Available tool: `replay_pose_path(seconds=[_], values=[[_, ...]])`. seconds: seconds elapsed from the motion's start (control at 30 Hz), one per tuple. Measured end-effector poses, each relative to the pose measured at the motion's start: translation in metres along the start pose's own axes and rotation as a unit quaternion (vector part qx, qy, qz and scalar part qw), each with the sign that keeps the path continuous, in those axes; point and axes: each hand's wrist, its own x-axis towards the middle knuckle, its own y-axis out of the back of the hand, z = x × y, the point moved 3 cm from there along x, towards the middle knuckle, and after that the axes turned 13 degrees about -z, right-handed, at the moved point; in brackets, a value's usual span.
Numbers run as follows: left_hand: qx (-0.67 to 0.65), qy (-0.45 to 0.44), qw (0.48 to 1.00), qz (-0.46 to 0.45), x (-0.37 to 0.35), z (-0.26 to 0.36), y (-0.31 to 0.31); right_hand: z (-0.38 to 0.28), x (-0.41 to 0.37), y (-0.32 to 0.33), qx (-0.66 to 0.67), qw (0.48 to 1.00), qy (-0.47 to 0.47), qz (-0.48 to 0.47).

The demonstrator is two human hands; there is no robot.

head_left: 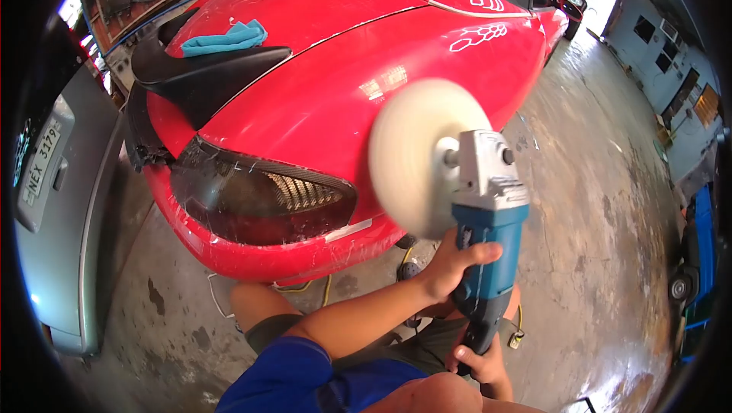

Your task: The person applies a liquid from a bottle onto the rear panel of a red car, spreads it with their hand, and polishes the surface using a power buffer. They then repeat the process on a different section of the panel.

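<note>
A teal and silver polisher [492,222] is held upright in front of me. My left hand [457,264] wraps around its teal body from the left, thumb across the front. Lower down, my right hand [484,363] grips the dark rear end of the handle. The round white pad [427,154] on the polisher's head is blurred by spinning. It faces the red front fender [347,123] of the car; whether it touches the paint cannot be made out. Left of the pad is the dark headlight [259,196], with pale residue along its edges.
A blue cloth [225,38] rests on the black part at the car's nose. The silver vehicle [65,215] stands close on the left. A yellow cord [328,289] runs over the stained concrete floor [587,237]. A blue wheeled object [698,245] is at the right.
</note>
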Motion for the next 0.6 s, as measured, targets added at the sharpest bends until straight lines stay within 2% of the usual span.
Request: replay_pose_path(seconds=[0.1, 0.2, 0.3, 0.43, 0.53, 0.6], values=[[0.002, -0.022, 1.000, 0.010, -0.050, 0.005, 0.005, 0.003, -0.006, -0.017, -0.100, 0.992, -0.065, -0.032], [-0.007, -0.044, 0.999, 0.019, -0.098, 0.015, 0.000, 0.032, -0.009, -0.024, -0.156, 0.981, -0.070, -0.087], [-0.020, -0.047, 0.999, 0.000, -0.120, 0.010, 0.006, 0.026, -0.004, -0.035, -0.138, 0.980, -0.086, -0.115], [-0.047, -0.046, 0.998, -0.018, -0.111, 0.004, 0.006, 0.025, -0.006, -0.027, -0.183, 0.972, -0.090, -0.115], [-0.042, -0.047, 0.998, -0.015, -0.080, -0.003, 0.006, 0.017, -0.007, -0.016, -0.196, 0.978, -0.036, -0.061], [-0.026, -0.029, 0.999, -0.012, -0.053, -0.009, 0.011, 0.007, -0.005, -0.003, -0.148, 0.985, -0.073, -0.041]])
